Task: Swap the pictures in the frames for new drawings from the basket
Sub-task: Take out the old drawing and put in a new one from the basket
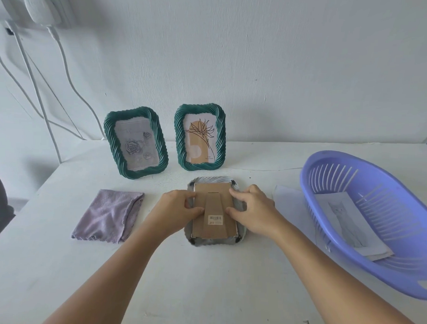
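Soft even daylight, faint shadows, cool tint; wide-angle bending at edges; slightly soft focus.

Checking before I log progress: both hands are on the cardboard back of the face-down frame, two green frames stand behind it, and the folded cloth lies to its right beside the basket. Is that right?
One detail is off. The head view shows the folded cloth to the left of the face-down frame, not beside the basket, which is on the right. Both the left hand and the right hand are on its cardboard back, and two green frames stand behind.
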`<state>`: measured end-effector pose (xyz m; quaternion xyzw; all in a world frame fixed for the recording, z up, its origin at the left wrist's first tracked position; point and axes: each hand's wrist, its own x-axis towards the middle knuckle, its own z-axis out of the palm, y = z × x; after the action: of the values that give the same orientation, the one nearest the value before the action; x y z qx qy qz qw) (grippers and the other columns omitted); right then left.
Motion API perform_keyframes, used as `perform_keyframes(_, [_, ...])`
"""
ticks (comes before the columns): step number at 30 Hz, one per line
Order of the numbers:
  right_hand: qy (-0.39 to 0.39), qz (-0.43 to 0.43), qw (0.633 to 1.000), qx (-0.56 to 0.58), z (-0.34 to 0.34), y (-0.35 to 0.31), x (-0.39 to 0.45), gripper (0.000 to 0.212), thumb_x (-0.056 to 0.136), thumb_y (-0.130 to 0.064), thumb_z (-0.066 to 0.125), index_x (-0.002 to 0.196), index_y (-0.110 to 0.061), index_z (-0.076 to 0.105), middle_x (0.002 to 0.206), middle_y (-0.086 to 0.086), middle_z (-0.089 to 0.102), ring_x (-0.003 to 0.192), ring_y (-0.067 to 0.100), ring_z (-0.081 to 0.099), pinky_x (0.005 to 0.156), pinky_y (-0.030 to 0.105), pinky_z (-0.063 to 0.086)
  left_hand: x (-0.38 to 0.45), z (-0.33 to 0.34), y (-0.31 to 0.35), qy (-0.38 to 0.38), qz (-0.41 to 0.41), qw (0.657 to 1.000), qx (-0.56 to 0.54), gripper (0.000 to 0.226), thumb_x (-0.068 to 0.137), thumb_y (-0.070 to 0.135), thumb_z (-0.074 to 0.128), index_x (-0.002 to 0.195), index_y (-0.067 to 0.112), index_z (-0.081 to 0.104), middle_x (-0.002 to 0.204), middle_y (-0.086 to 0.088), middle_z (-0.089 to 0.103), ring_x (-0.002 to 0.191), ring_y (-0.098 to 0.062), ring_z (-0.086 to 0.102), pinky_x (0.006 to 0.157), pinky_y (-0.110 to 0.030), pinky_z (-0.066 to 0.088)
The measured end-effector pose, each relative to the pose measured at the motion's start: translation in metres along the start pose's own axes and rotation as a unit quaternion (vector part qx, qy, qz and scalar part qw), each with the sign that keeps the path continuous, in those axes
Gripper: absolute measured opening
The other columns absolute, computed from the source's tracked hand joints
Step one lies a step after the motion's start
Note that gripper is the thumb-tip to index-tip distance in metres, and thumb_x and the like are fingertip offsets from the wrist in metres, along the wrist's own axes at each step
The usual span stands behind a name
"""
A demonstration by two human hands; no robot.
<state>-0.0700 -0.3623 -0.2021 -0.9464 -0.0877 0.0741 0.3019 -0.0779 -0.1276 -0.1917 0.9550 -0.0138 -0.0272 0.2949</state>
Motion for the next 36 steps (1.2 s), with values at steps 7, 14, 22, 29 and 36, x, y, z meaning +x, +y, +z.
perform_keyframes(7, [0.029,0.014,0.999,0.03,0.003,0.005,0.005,0.058,0.092,-0.054,0.063,0.146,-0.042,0.048,0.107,-0.01,0.045,0.101,0.006,0.051,0.106,0.037,0.036,0.005,0.004,-0.001,0.004,-0.027,0.999,-0.033,0.043,0.092,0.039,0.068,0.133,0.027,0.065,0.072,0.011,0.051,0.068,-0.007,0.047,0.052,-0.021,0.031])
perform_keyframes(14, [0.016,0.014,1.0,0.014,0.001,0.002,0.005,0.054,0.093,-0.051,0.063,0.144,-0.04,0.051,0.109,-0.006,0.047,0.104,0.011,0.053,0.104,0.039,0.038,0.006,0.003,-0.001,-0.014,-0.041,0.999,-0.013,0.052,0.09,0.042,0.07,0.139,0.028,0.06,0.102,-0.004,0.067,0.084,-0.016,0.054,0.057,-0.02,0.035])
perform_keyframes(22, [0.083,0.033,0.996,0.006,-0.002,-0.001,0.009,0.055,0.093,-0.051,0.062,0.145,-0.038,0.05,0.111,-0.005,0.049,0.112,0.017,0.056,0.105,0.041,0.037,0.011,0.005,0.002,0.074,-0.052,0.995,-0.044,0.044,0.092,0.041,0.065,0.132,0.024,0.061,0.085,0.003,0.064,0.086,-0.021,0.061,0.07,-0.034,0.049])
perform_keyframes(29, [0.052,0.045,0.997,-0.031,0.004,0.001,0.015,0.053,0.095,-0.053,0.057,0.146,-0.04,0.049,0.115,0.0,0.05,0.115,0.02,0.056,0.102,0.04,0.041,0.012,0.009,0.005,0.062,-0.053,0.996,-0.037,0.035,0.094,0.038,0.065,0.128,0.027,0.067,0.075,0.01,0.057,0.078,-0.015,0.054,0.057,-0.027,0.035])
perform_keyframes(36, [0.048,0.065,0.997,0.003,0.005,0.001,0.02,0.053,0.094,-0.052,0.06,0.145,-0.042,0.05,0.117,-0.001,0.051,0.12,0.02,0.055,0.106,0.042,0.038,0.015,0.013,0.003,0.05,-0.092,0.989,-0.101,0.048,0.091,0.037,0.071,0.137,0.027,0.063,0.099,-0.006,0.072,0.095,-0.027,0.065,0.066,-0.032,0.043])
